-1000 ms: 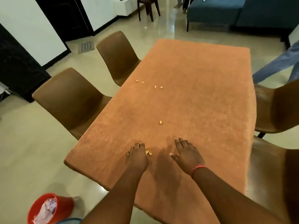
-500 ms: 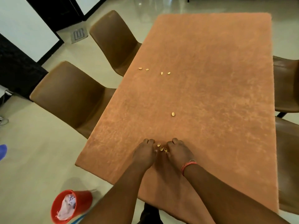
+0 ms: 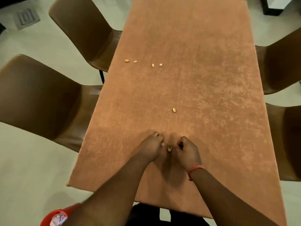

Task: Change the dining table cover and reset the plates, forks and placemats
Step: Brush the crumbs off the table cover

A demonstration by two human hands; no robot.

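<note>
Both hands' fingers have curled tighter, seemingly pinching shells (image 3: 169, 149)

Evenly lit from overhead, soft and warm. Faint shadow on the cover (image 3: 195, 88) under the hands (image 3: 169, 149). Mild sheen on the floor (image 3: 40, 168), no hard glare. Strong wide-angle bending at the edges, chairs (image 3: 40, 98) curved outward. Sharp at centre; slight motion blur on the near forearms and bottom rim.
</note>
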